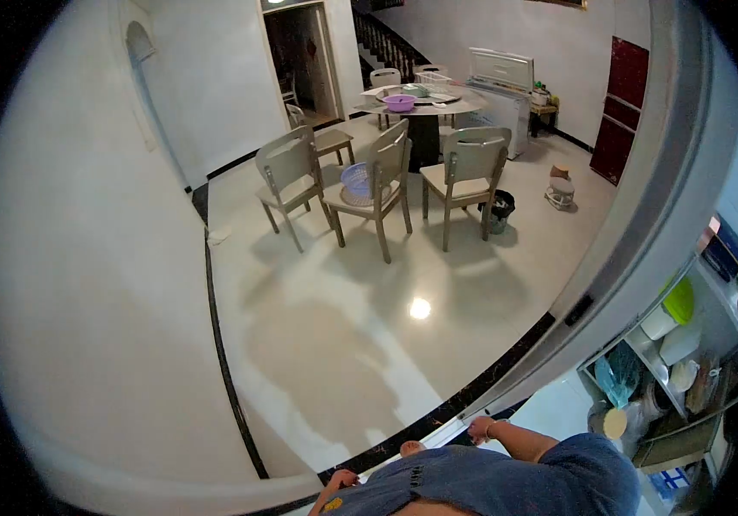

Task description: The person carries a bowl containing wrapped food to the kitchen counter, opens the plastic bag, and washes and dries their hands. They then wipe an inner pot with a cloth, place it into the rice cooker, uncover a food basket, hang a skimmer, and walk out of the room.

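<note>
At the bottom of the head view, my left hand [345,478] hangs low beside my blue shirt [472,477], near the dark floor strip of the doorway. Its fingers are curled in, and nothing can be made out in them. To the right, my right hand [479,429] is held out by the white door track, with its fingers bent together. Whether it holds anything is too small to tell. A bare foot [412,448] shows between the two hands.
Chairs [476,159] surround a round table [464,105] bearing a purple basin [401,103]. Behind stands an open chest freezer [507,116]. A black-lined bin [498,213] and a stool [561,191] stand on the floor. Cluttered shelves [648,365] are at the right, past the door frame [636,232].
</note>
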Action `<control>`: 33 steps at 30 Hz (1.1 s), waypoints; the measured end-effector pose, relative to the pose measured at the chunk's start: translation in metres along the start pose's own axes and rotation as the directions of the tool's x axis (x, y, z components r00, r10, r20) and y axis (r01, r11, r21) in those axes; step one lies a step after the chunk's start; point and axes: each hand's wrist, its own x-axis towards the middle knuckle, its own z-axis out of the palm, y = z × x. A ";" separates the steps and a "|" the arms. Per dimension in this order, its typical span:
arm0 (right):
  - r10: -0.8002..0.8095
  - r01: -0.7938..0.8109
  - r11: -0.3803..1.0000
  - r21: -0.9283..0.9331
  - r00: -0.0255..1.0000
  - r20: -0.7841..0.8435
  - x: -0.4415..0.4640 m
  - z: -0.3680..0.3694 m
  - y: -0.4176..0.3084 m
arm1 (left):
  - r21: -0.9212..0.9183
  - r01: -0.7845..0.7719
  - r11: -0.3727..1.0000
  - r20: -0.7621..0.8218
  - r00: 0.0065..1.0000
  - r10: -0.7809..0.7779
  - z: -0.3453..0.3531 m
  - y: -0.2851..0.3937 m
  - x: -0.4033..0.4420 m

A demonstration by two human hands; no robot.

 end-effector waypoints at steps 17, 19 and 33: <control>-0.100 0.183 0.690 -0.700 0.982 0.158 0.157 -0.101 -0.288 | 0.196 0.010 0.981 0.036 0.999 -0.017 -0.272 0.078 0.127; -0.063 0.066 0.866 -0.496 0.998 0.022 0.168 -0.120 -0.319 | 0.280 -0.029 0.959 0.051 0.999 0.015 -0.313 0.081 0.156; 0.246 -0.241 0.945 0.223 0.969 0.002 0.297 -0.263 -0.504 | -0.426 0.164 0.890 0.173 0.980 -0.098 -0.527 0.230 0.266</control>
